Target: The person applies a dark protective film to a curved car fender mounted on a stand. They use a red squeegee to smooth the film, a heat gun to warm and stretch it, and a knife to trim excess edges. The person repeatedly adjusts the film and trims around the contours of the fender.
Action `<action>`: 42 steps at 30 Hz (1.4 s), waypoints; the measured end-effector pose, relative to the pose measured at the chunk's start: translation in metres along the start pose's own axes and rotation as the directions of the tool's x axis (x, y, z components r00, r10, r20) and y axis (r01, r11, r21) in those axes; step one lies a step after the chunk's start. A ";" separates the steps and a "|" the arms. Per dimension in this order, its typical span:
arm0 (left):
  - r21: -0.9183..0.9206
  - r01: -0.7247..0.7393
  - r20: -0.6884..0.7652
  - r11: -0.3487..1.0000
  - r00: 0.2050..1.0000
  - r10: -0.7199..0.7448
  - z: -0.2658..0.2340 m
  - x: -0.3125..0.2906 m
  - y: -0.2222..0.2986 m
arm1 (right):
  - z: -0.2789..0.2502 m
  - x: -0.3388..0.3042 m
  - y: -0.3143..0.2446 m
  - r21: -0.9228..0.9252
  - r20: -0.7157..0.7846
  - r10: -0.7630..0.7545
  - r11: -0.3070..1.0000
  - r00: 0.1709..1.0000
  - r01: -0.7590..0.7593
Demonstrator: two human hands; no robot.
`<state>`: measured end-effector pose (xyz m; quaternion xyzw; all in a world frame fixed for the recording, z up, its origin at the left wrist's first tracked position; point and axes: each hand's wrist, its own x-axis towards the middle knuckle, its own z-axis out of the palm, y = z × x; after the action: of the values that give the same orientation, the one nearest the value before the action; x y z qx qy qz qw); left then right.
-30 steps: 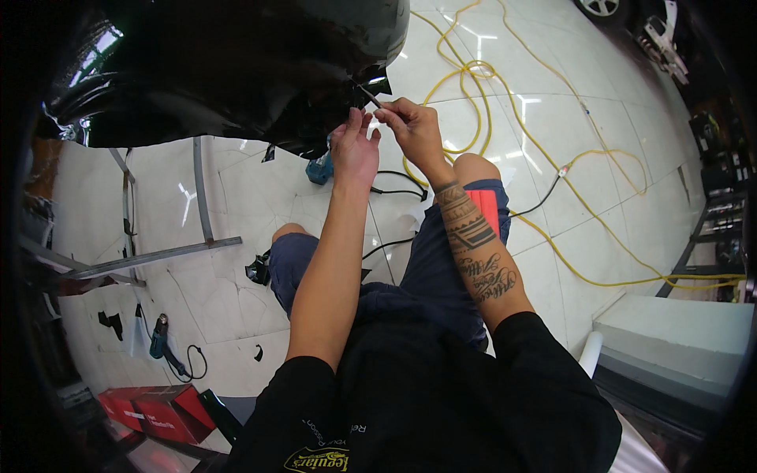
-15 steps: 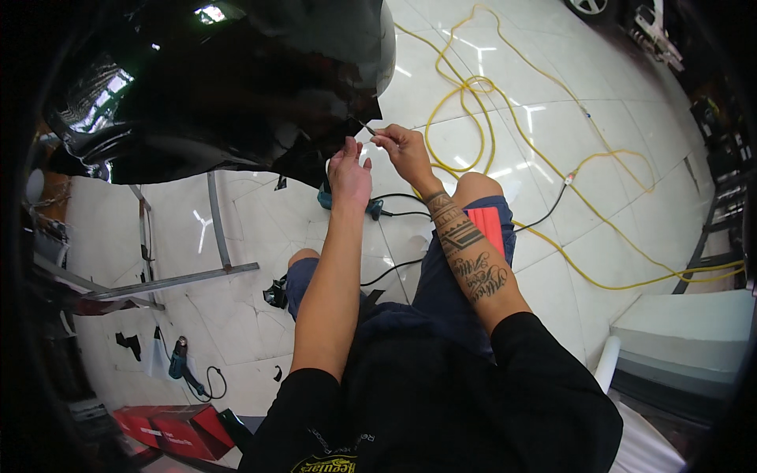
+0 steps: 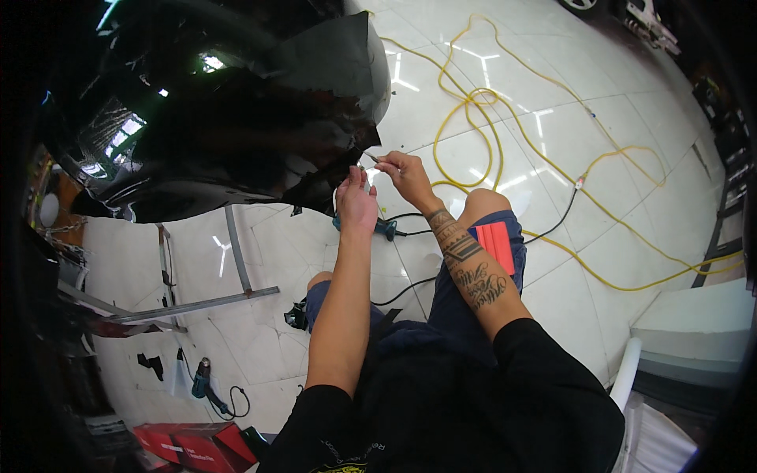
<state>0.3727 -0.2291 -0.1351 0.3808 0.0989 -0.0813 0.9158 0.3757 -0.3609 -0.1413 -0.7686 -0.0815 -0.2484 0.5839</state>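
Gripping a slim tool (image 3: 373, 158), the right hand (image 3: 406, 176) is pointing it up-left toward a glossy black sheet (image 3: 236, 150) lying ahead; the left hand (image 3: 359, 206), loosely open, is reaching nearer.

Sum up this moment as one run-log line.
left hand: open, by the edge of a glossy black sheet | right hand: pinching a slim metallic tool | nearby: looped yellow cable on white tiled floor

On my remote feed I count 2 hands: 1 L hand (image 3: 359, 206), 1 R hand (image 3: 407, 177). Also 1 thin tool (image 3: 372, 158), 1 glossy blk panel (image 3: 221, 134), 2 teal pwr tools (image 3: 206, 384), 1 red ribbed pad (image 3: 495, 246), approx. 1 wheel (image 3: 579, 3); no. of yellow cords (image 3: 477, 96) unclear, they overlap.
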 end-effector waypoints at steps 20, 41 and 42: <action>-0.207 -0.016 0.182 0.978 0.982 0.054 0.010 -0.001 -0.004 | -0.015 -0.016 -0.031 0.721 0.022 0.652 0.515 0.758 -0.464; -0.134 -0.224 -0.085 0.965 0.973 0.214 0.007 0.034 -0.004 | -0.028 0.031 -0.143 0.681 -0.160 0.429 0.700 0.889 -0.215; -0.124 -0.211 -0.054 0.970 0.977 0.206 0.010 0.032 -0.003 | -0.039 0.035 -0.162 0.614 -0.127 0.366 0.759 0.922 -0.217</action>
<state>0.4041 -0.2411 -0.1379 0.3308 0.0821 0.0297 0.9396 0.3271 -0.3540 0.0216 -0.5167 0.0381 -0.2069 0.8299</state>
